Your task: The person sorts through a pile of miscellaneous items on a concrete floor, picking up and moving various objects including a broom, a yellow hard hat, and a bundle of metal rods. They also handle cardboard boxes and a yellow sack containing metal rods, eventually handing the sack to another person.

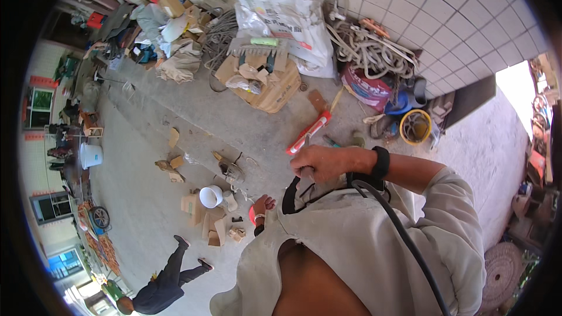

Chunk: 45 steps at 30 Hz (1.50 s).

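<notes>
My right hand (pixel 319 163), with a black band at the wrist, is closed around a narrow grey-brown object (pixel 307 173) whose ends show above and below the fist; its kind is unclear. Just beyond the fist a long red-and-white packet or tube (pixel 310 131) lies on the concrete floor, beside a teal-handled item (pixel 331 141). Lower and to the left, my left hand (pixel 264 204) is held by my side with its fingers loosely apart and nothing visible in it. Part of a red object (pixel 252 215) shows behind that hand.
Flattened cardboard (pixel 276 92) lies before a large white sack (pixel 281 8). Coiled hose (pixel 373 50) and a yellow-rimmed bucket (pixel 415 127) stand right. A white bucket (pixel 211 196), cardboard boxes (pixel 215 230) and a worn shoe (pixel 230 169) are left. Another person (pixel 160 287) walks at lower left.
</notes>
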{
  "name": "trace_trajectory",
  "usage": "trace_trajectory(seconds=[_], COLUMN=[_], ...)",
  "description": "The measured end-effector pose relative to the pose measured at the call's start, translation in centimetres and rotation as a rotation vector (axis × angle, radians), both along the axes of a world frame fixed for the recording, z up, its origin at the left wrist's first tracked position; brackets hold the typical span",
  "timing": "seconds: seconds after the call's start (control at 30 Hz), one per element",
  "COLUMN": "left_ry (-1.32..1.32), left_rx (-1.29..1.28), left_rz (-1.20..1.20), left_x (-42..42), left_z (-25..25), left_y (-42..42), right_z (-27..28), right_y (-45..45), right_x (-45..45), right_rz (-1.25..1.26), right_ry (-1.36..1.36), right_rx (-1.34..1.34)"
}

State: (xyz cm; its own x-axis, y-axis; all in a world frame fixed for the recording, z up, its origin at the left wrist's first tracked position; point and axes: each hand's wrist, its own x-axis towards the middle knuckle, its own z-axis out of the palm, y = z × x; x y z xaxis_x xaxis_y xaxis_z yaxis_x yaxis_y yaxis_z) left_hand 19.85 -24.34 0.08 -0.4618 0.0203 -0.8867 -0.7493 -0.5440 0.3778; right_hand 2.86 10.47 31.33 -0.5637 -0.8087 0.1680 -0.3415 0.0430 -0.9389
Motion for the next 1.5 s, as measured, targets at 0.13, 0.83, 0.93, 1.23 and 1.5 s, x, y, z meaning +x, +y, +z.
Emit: trace_trajectory(seconds=[0.13, 0.83, 0.93, 1.23, 1.5], left_ry=[0.048, 1.474, 1.35, 1.567, 1.017], left_rx=[0.016, -0.118, -0.205, -0.183, -0.519], left_rz=[-0.282, -1.821, -1.853, -1.6, -0.563], left_x=[-2.3, -18.1, -16.7, -12.6, -27.6], left_z=[-0.5, 18.6, 14.6, 17.7, 10.7], left_y=[-1.9, 36.5, 36.0, 42.0, 40.8], right_z=[2.7, 4.3, 5.3, 9.2, -19.0], right_y=[4.0, 15.8, 15.2, 19.6, 32.4], right_x=[2.7, 13.1, 17.2, 20.9, 19.5], right_rz=[-0.271, -1.1, -1.258, -1.373, -1.304], right_ry=[-0.015, -0.236, -0.161, -0.019, -0.654], right_rx=[-0.039, -0.44, -0.404, -0.676, 0.363])
